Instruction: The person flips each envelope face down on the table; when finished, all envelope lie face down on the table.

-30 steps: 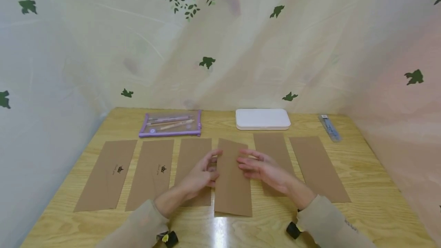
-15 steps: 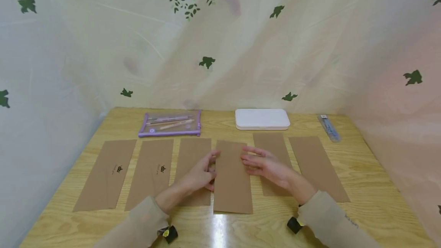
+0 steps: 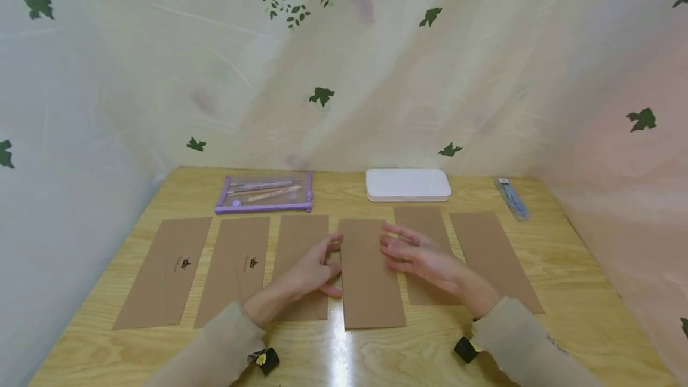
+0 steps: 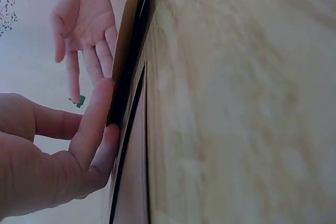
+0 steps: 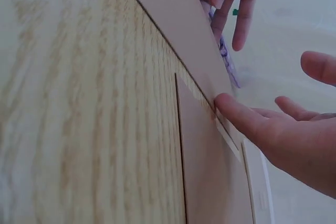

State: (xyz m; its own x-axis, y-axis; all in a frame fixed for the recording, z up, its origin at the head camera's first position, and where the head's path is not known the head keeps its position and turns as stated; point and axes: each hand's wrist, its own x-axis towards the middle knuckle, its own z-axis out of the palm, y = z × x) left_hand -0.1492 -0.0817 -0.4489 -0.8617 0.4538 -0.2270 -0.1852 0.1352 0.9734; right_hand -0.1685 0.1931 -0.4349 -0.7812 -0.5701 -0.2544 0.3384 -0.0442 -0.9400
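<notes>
Envelope: a brown paper envelope (image 3: 371,273) lies flat on the wooden table (image 3: 570,309), fourth in a row of six, its near end skewed right
Left hand: the left hand (image 3: 312,270) has relaxed fingers touching the envelope's left edge; nothing grasped
Right hand: the right hand (image 3: 424,258) has straight fingers against the right edge; nothing grasped
Doing it well: likely nudge both edges evenly, light pressure, until parallel with the neighbouring envelope (image 3: 301,261)
Beyond: a purple pencil pouch (image 3: 264,192) and a white case (image 3: 408,185) sit behind

brown sheets (image 3: 369,273) | purple pouch (image 3: 264,192) | white case (image 3: 408,185) | prob. crown logos
</notes>
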